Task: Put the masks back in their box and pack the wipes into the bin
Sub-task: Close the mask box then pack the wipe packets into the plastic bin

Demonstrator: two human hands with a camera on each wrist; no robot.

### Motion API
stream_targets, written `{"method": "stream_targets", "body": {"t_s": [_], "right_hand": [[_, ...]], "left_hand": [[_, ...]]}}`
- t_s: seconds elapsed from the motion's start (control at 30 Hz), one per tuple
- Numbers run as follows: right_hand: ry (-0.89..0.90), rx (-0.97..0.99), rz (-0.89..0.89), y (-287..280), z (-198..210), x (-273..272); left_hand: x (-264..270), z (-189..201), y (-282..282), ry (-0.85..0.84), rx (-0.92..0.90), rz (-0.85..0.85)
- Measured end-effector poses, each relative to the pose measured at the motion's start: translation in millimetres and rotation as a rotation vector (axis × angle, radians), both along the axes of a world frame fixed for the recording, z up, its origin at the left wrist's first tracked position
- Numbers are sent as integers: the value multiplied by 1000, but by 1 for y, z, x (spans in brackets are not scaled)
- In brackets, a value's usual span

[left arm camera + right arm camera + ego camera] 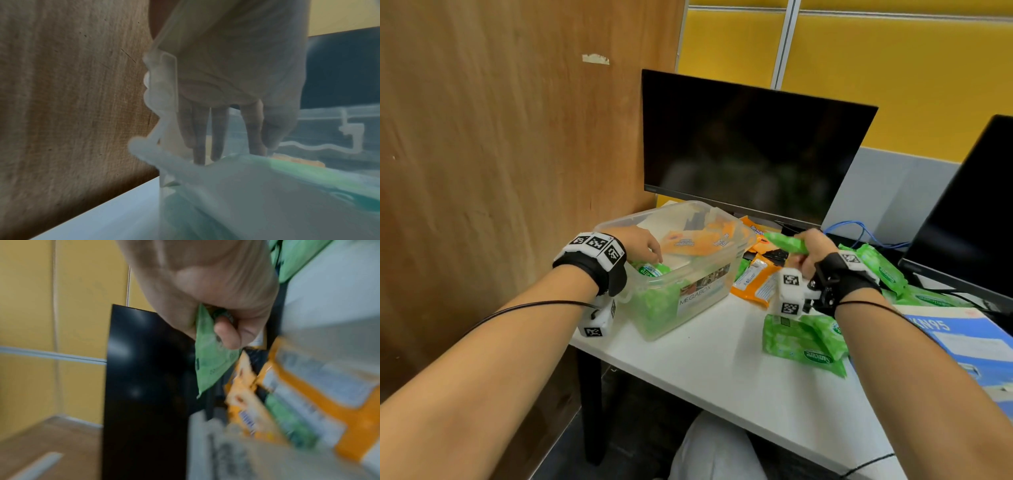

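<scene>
White counter [698, 359] cluttered: my right hand [812, 247] grips a green wipes pack [786, 242], left hand [641, 244] fingers straight pressing packs in the bin [709, 274]; overfilling could spill them.

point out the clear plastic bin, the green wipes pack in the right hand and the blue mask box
clear plastic storage bin [714, 274], head view, front wall by the label
green wipes pack held in the right hand [786, 242], head view, the part sticking out of the grip
blue KN95 mask box [962, 337], head view, top face
</scene>
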State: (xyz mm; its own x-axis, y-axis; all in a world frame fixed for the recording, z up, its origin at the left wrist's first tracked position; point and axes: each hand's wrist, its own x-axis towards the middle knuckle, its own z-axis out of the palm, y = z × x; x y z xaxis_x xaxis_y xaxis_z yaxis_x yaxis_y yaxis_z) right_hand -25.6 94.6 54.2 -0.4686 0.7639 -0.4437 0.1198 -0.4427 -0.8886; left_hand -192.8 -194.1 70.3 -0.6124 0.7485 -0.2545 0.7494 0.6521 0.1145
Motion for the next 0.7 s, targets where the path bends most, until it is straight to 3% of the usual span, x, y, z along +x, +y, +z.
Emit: {"method": "stream_targets", "body": {"t_s": [0.07,0.13,0.3,0.47,0.53,0.7], "right_hand": [[161,-37,8,-21,27,-10],[278,114,141,-49,48,-18],[271,449,518,-117,55,-38],[-248,989,751,-157,36,-64],[-385,1100,883,-168,34,-74],[-633,1344,1194,-189,25,-88]], "left_hand": [[1,1,0,-5,14,12],[1,1,1,-12,80,55],[-8,-5,-5,-34,554,270],[0,-1,-8,-10,708,240],[0,0,-7,11,731,191],[0,1,-9,58,519,162]]}}
